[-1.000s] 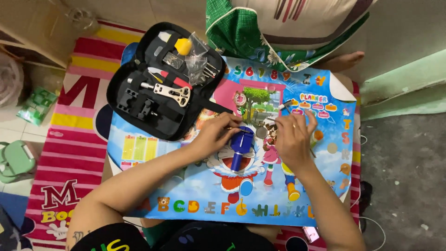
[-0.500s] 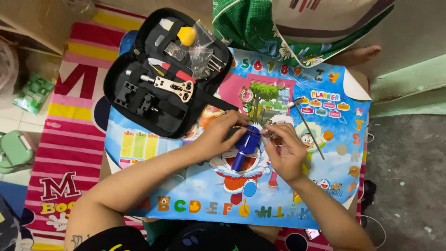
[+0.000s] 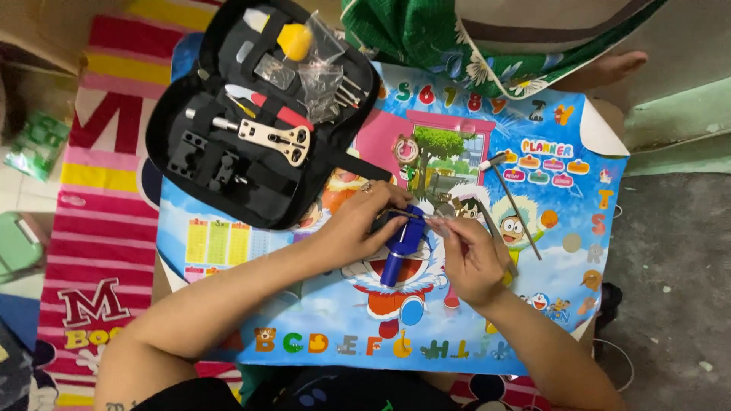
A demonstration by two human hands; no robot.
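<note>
- The blue tool [image 3: 401,247], a short cylinder-handled holder, lies on the cartoon poster mat [image 3: 320,304] near its middle, tilted so that its upper end points up and to the right, between the two hands.
- The left hand [image 3: 358,224] rests over the tool's upper end from the left, fingers curled and closed on that end; a ring shows on one finger.
- The right hand [image 3: 472,255] sits just to the right of the tool, fingers pinched together on a thin, pale sliver held level towards the tool's top; I cannot tell what the sliver is.
- A small metal hammer [image 3: 512,199] lies on the mat just beyond the right hand, its head up near the pink house picture, its thin shaft running down and to the right.
- An open black tool case [image 3: 251,114] lies at the mat's upper left corner, partly overlapping it; inside are a flat silver wrench [image 3: 270,137], a yellow cap-like piece [image 3: 294,39] and clear plastic bags [image 3: 320,80] of small parts.
- Under everything is a striped pink and red rug [image 3: 91,251].
- A green flowered cloth [image 3: 426,34] hangs in at the top edge, and a bare foot [image 3: 609,68] of another person shows beside it.
</note>
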